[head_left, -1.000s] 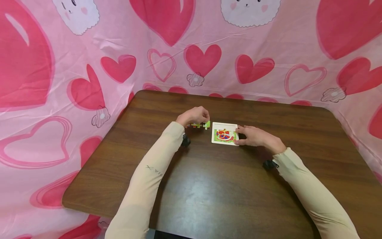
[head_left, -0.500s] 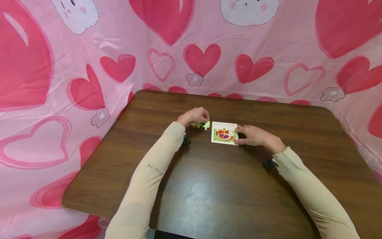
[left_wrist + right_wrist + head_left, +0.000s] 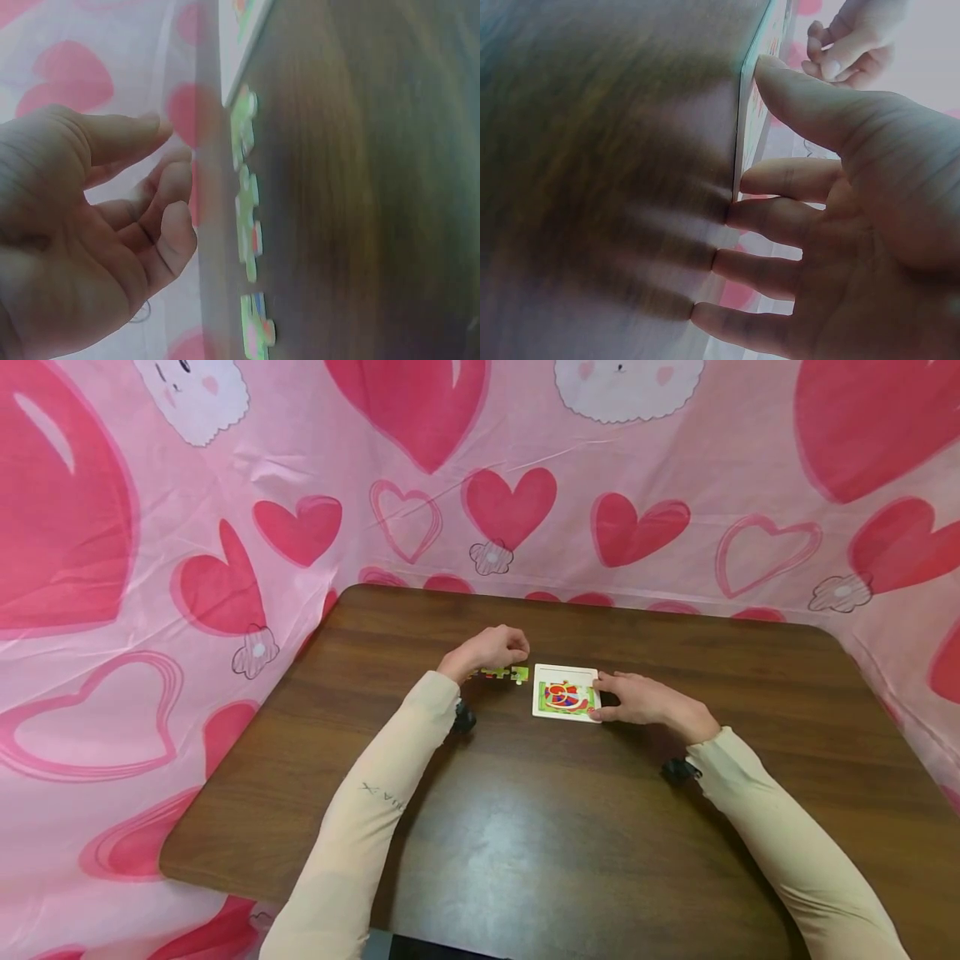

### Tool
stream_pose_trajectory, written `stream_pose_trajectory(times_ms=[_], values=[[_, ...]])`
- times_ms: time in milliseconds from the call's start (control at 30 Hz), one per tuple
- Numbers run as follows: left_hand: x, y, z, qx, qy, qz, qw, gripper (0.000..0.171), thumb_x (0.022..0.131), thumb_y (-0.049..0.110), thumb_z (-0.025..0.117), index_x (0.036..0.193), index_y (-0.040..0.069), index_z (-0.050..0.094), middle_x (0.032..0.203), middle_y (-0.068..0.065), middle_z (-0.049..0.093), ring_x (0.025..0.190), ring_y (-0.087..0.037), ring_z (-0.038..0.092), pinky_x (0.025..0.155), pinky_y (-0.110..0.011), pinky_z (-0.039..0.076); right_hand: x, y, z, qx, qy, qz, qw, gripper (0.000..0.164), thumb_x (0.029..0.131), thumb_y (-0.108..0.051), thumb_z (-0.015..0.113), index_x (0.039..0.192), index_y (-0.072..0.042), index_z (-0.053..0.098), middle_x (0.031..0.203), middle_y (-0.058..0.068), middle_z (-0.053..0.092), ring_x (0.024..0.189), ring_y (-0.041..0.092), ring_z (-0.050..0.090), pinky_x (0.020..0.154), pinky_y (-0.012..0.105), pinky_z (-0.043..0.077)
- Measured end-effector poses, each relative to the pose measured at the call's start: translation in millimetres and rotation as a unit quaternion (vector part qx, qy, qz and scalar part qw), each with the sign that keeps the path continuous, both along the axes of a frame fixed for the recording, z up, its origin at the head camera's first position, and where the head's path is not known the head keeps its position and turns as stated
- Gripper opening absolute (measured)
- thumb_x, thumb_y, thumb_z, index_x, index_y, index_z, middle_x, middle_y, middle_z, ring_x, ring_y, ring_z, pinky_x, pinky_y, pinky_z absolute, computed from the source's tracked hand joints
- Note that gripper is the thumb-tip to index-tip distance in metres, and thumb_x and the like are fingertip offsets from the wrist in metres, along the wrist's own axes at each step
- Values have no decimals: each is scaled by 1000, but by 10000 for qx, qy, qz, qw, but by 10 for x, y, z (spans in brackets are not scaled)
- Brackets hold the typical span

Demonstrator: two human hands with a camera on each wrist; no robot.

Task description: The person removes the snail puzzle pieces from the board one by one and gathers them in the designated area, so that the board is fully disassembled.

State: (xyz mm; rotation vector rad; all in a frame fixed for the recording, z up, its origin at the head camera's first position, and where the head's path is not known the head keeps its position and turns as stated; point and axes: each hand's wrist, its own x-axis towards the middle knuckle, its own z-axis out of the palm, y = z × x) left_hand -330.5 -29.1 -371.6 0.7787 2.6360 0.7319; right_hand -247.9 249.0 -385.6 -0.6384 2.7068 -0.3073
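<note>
My left hand (image 3: 491, 647) hovers over a row of jigsaw pieces (image 3: 519, 675), its fingers loosely bent. In the left wrist view, nothing shows between thumb and fingers, and the green pieces (image 3: 247, 225) lie on the table beyond them. To the right sits a white-framed puzzle board (image 3: 566, 670), its lower part filled with a red, blue and green picture. My right hand (image 3: 643, 700) rests at the board's right edge. In the right wrist view, its thumb (image 3: 802, 94) lies on the frame, with the index fingertip at the side and other fingertips on the table.
The brown wooden table (image 3: 480, 827) extends around the board and pieces. Behind it hangs a pink cloth (image 3: 540, 585) printed with hearts. A small black device (image 3: 464, 717) sits at the left wrist, another (image 3: 678, 772) at the right.
The left fingers have risen slightly off the rightmost green piece, which now shows more fully. The right hand stays at the board's edge.
</note>
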Motion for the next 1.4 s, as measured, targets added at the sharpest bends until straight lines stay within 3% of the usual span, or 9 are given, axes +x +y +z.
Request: stream_pose_trajectory(times_ms=[200, 467, 667, 867, 1033, 1400], values=[[121, 83, 9, 241, 28, -105, 9997, 22, 98, 23, 60, 115, 11, 65, 112, -4, 69, 93, -17, 58, 87, -32, 48, 14, 7, 18, -16, 8, -20, 10000, 70, 90, -40, 68, 144, -1, 46, 153, 28, 33, 140, 51, 32, 111, 62, 28], [286, 150, -14, 34, 22, -345, 9994, 26, 96, 23, 62, 119, 11, 63, 107, -5, 69, 88, -19, 60, 81, -31, 49, 12, 2, 16, -41, -29, -27, 10000, 71, 91, -42, 67, 145, -1, 44, 154, 28, 31, 140, 52, 30, 111, 63, 27], [377, 212, -70, -453, 284, -602, 9968, 31, 95, 26, 63, 122, 10, 61, 105, -7, 66, 92, -18, 57, 88, -33, 48, 11, -4, 18, -46, -38, -12, 10000, 72, 91, -42, 66, 145, -2, 44, 154, 29, 31, 140, 53, 30, 111, 64, 27], [412, 276, -138, -878, 352, -729, 9928, 35, 95, 29, 63, 122, 8, 60, 107, -5, 64, 100, -17, 56, 94, -32, 46, 23, -6, 1, -96, 56, 94, 9999, 71, 92, -42, 66, 145, 0, 44, 153, 31, 32, 138, 54, 30, 111, 64, 28], [430, 327, -157, -1118, 393, -600, 9911, 36, 95, 33, 63, 122, 9, 58, 106, -4, 62, 106, -17, 53, 94, -32, 45, 23, -5, -4, -77, -36, 25, 10000, 71, 92, -41, 66, 146, -1, 43, 154, 29, 30, 140, 53, 29, 112, 64, 26], [422, 410, -149, -1474, 585, -404, 9865, 33, 93, 36, 66, 109, 7, 59, 101, -5, 61, 97, -18, 51, 88, -32, 45, 29, -14, 16, -67, -74, 18, 9999, 71, 92, -42, 64, 146, -1, 42, 154, 30, 30, 140, 54, 28, 111, 64, 27]])
